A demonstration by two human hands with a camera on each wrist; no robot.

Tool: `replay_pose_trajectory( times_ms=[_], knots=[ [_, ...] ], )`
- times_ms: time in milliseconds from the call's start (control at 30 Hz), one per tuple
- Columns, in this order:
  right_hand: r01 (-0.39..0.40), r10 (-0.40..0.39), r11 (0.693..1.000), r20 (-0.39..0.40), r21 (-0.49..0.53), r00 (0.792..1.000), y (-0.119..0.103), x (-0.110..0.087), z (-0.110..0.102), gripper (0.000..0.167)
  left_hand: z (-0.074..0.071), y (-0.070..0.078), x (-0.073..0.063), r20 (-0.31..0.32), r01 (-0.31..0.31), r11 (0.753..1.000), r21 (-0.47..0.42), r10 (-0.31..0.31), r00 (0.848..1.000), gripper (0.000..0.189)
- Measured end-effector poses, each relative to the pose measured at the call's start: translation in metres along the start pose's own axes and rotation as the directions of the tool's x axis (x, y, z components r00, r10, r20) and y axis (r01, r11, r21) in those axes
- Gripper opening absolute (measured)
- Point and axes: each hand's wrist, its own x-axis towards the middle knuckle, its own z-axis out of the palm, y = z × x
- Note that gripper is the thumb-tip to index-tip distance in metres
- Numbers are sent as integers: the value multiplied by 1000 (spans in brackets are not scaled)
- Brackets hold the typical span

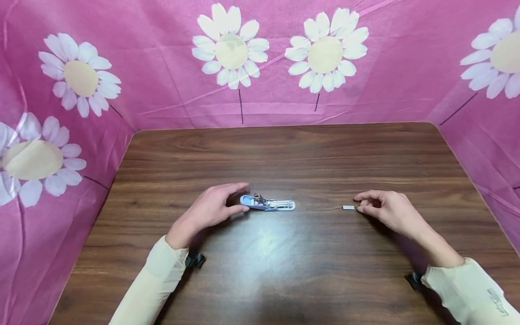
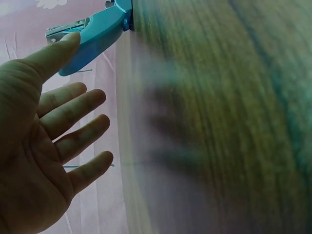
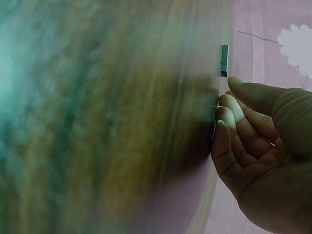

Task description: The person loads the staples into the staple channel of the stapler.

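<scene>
A light-blue stapler (image 1: 268,204) lies on the table with its top swung open, the metal staple channel pointing right. My left hand (image 1: 213,204) is at its left end, thumb and fingers spread to either side. In the left wrist view the fingers are extended and the thumb tip overlaps the stapler (image 2: 100,36); whether it touches cannot be told. Well to the right lies a small silvery strip of staples (image 1: 348,207). My right hand (image 1: 392,210) is just right of this strip (image 3: 224,61), fingers loosely bent and holding nothing, with the thumb tip close to its end.
The brown wood-grain table (image 1: 284,158) reaches back to a pink cloth (image 1: 162,67) with white flowers, which hangs behind it and on both sides. Dark wrist devices (image 1: 196,260) sit at the sleeve cuffs, close above the tabletop.
</scene>
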Motion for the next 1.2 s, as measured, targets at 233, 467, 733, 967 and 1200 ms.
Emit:
replay_pose_trajectory(
  times_ms=[233, 467, 733, 967, 1200],
  knots=[
    [12, -12, 1000, 29, -8, 1000, -2, 3, 0, 18, 4, -2, 1, -26, -4, 1000, -29, 4, 1000, 52],
    [56, -56, 997, 3, -46, 998, -3, 4, 0, 19, 7, -3, 3, -5, -16, 998, -64, 16, 1000, 47],
    [93, -93, 995, 3, -28, 996, -3, 7, 5, 20, 2, -3, 3, -11, -39, 997, -60, 38, 999, 44],
    [106, -106, 994, -9, -26, 994, -6, 9, 5, 20, 1, -3, 6, 7, -48, 997, -55, 48, 999, 42],
    [126, -127, 991, -20, -34, 992, -6, 10, 7, 16, 4, -3, 5, 15, -43, 997, -65, 44, 999, 42]
  ],
)
